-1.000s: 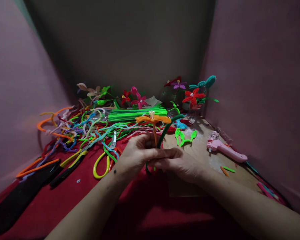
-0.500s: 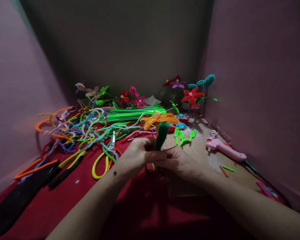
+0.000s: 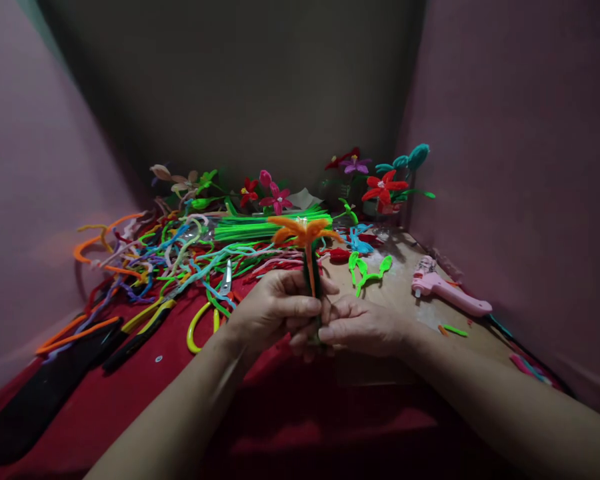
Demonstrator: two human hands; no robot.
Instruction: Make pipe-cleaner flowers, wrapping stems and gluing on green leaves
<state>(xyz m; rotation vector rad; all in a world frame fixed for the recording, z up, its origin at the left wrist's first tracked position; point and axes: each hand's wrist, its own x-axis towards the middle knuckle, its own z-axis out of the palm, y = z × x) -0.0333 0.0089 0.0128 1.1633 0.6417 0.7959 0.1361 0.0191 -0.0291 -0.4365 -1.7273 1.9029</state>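
Pinching the orange pipe-cleaner flower upright by its stem between left hand thumb and fingers, over the near middle of the red-covered table. Closed around the stem's lower part with the right hand, just beside the left. Holding a dark green strip along the stem too. Placed left of the hands: scissors, then pliers. Lying on the tan board: green leaf sprigs and, near its right edge, a pink glue gun.
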